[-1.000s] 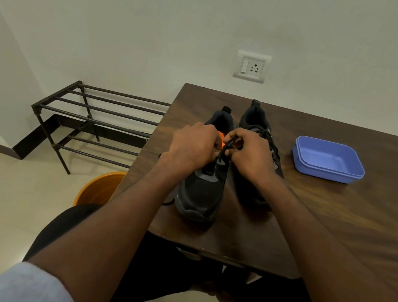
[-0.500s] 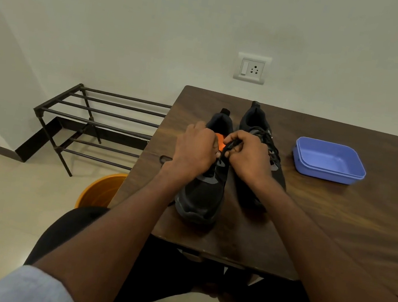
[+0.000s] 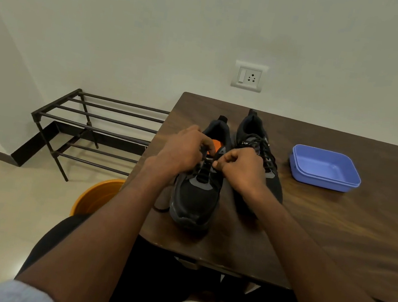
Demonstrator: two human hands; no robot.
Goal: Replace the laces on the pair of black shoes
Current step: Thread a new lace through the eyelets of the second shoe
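Lacing near shoe [image 3: 195,196]; left hand [image 3: 179,152] and right hand [image 3: 240,168] each pinching lace [image 3: 207,163]; next, probably drawing ends evenly through top eyelets.

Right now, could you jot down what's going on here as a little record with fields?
Activity: lacing the left shoe
Left hand: pinches the black lace
Right hand: pinches the same lace
Right shoe: laced, beside the first
Surface: brown table
Nearby: blue container on table; metal rack and orange bucket on floor
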